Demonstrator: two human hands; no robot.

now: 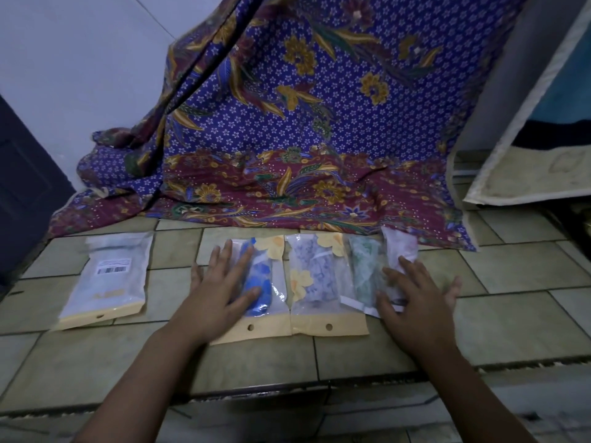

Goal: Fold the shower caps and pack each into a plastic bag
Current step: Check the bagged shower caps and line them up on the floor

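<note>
Plastic: the blue bag [277, 294], lilac bag [311, 276], green bag [363, 266] and pink bag [401, 247], each with a cap [256, 284] inside, lie in a row just before the cloth [287, 123]. The left hand [220, 289] lies flat on the blue bag, the right hand [415, 298] flat on the pink bag, gripping nothing. Pressing could slide the overlapping green and pink ones. Blur hides whether seals are closed.

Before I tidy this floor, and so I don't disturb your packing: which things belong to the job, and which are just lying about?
Job: clear plastic bags holding a blue shower cap, under the left hand; a lilac cap; a green cap; a pink cap, under the right hand; probably the white barcode-labelled packet.
Lying about: purple flowered batik cloth; tilted cream-edged mattress.
</note>
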